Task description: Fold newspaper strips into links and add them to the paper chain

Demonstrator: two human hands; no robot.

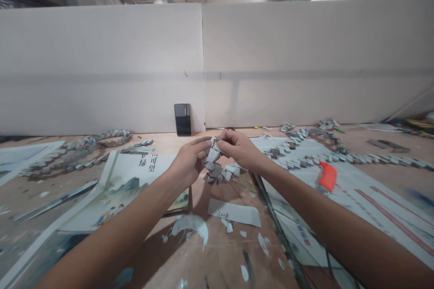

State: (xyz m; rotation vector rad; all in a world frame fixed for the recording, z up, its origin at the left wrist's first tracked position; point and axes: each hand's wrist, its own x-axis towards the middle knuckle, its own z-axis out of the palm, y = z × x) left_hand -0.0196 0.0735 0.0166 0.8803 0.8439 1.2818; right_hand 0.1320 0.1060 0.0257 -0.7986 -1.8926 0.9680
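Note:
Between my two hands is a chain of folded paper (214, 169), made of small interlocked pieces of printed paper and curling down to the right. My left hand (190, 159) grips its upper left end with thumb and fingers closed. My right hand (239, 148) pinches the same end near the top, its fingertips close to the left ones. A small yellowish piece shows at the fingertips. Below the chain, a white paper strip (234, 212) with handwriting lies on the table, with small paper scraps (228, 226) beside it.
Longer folded-paper chains lie at the left (81, 149) and right (315, 159). A black phone (183, 120) leans against the white partition (101, 67). An orange-red object (327, 177) rests on printed sheets (352, 207) at right. A long blade-like tool (57, 201) lies left beside a picture booklet (132, 180).

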